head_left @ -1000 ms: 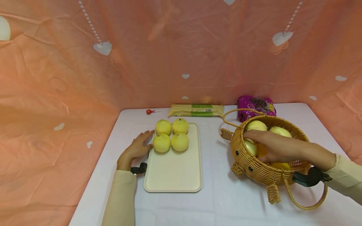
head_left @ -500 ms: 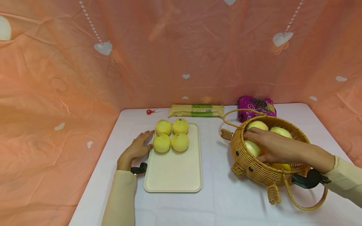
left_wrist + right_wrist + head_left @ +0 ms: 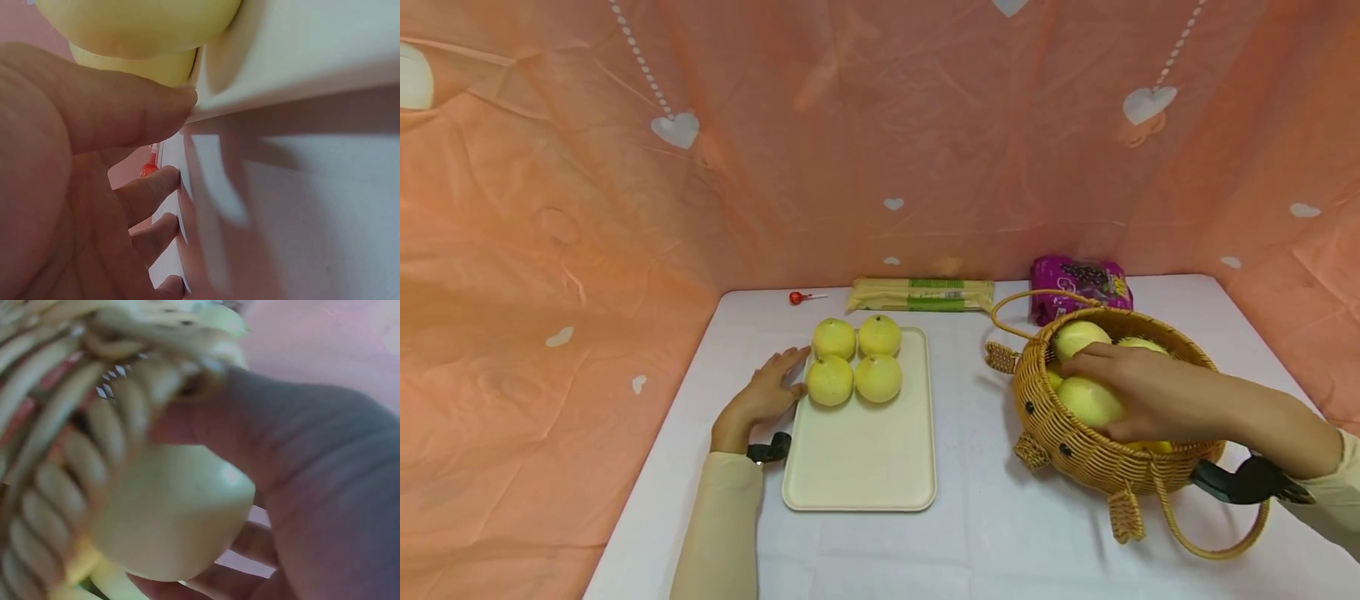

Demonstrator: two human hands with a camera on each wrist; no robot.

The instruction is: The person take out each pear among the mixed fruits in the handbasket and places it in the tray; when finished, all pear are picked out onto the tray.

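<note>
Several round yellow pears (image 3: 878,378) stand bunched at the far left of a cream rectangular tray (image 3: 867,462). My left hand (image 3: 766,390) lies beside the tray with relaxed fingers, its thumb tip at the tray's edge in the left wrist view. On the right stands a wicker basket (image 3: 1048,429) shaped like an animal, holding more pears. Reaching inside it, my right hand (image 3: 1157,392) grips a pale yellow pear (image 3: 1090,402). In the right wrist view, thumb and fingers wrap around that pear (image 3: 181,512), close to the braided rim. Another pear (image 3: 1081,335) sits behind it in the basket.
Along the back of the white table (image 3: 962,542) are a red lollipop (image 3: 796,297), a long yellow-green packet (image 3: 921,294) and a purple bag (image 3: 1071,283). Basket handles (image 3: 1217,552) stick out front and back. An orange cloth with hearts hangs behind.
My right hand has drawn back slightly to the right within the basket, and the gripped pear has risen and shifted right. The left hand and the tray's pears have stayed put.
</note>
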